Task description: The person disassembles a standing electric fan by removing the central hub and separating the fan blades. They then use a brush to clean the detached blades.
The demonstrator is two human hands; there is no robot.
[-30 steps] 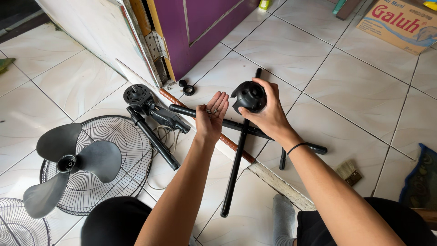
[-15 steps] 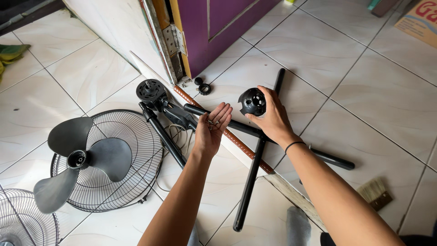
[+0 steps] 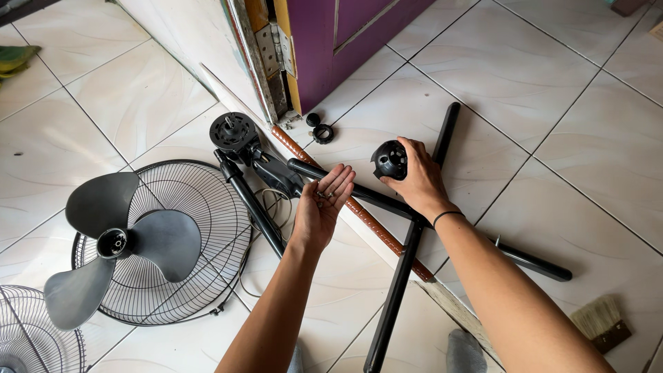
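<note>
My left hand [image 3: 322, 204] is held palm up with a few small screws [image 3: 322, 196] lying in it, fingers slightly curled. My right hand [image 3: 416, 179] grips a black dome-shaped fan motor cover [image 3: 390, 159], its hollow side facing me. Both hands hover over a black crossed-tube fan base [image 3: 400, 273] on the tiled floor. The bare fan motor [image 3: 231, 131] on its black pole [image 3: 253, 206] lies just left of my left hand.
A grey three-blade fan propeller [image 3: 114, 242] rests on a round wire grille [image 3: 190, 242]; a second grille [image 3: 31, 338] shows at the bottom left. Two black ring nuts [image 3: 319, 130] lie by the purple door [image 3: 331, 41]. A brush [image 3: 601, 321] lies at the lower right.
The view has shifted, so the floor parts sit lower and the cardboard box has left the frame. Both hands have lowered slightly toward the fan base, still holding the screws and the cover.
</note>
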